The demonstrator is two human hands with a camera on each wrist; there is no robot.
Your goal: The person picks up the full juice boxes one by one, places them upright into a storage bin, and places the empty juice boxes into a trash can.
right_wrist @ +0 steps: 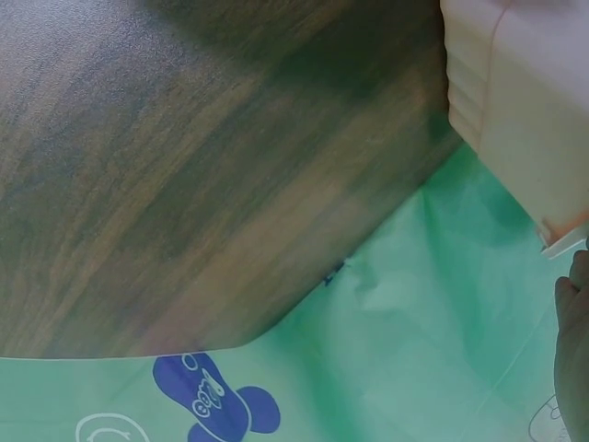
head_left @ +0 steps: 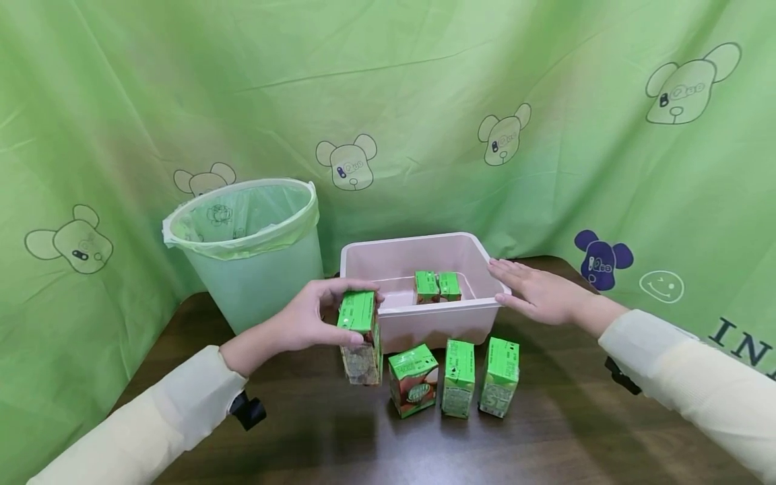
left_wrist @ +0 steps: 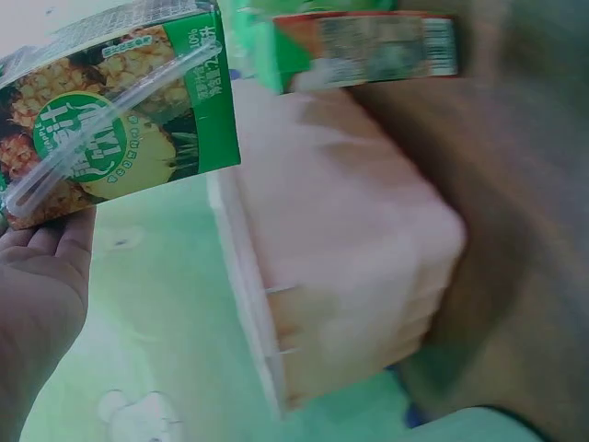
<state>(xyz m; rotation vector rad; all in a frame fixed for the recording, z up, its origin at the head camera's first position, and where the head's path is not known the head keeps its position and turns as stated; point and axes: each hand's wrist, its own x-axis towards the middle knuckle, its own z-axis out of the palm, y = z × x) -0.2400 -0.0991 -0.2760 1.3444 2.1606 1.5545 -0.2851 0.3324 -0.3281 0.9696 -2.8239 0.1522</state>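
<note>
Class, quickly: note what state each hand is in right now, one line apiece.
Left hand: closed around a green-topped drink carton.
Right hand: open, fingers extended at the pink bin's rim, gripping nothing.

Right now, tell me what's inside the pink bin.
Two green-topped cartons sit side by side in the pink bin. Its front wall hides their lower parts.

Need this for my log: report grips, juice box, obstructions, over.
Left grip holding juice box by tub, near-left corner. Right grip at tub's right rim. Possibly in the way: three boxes before tub.
</note>
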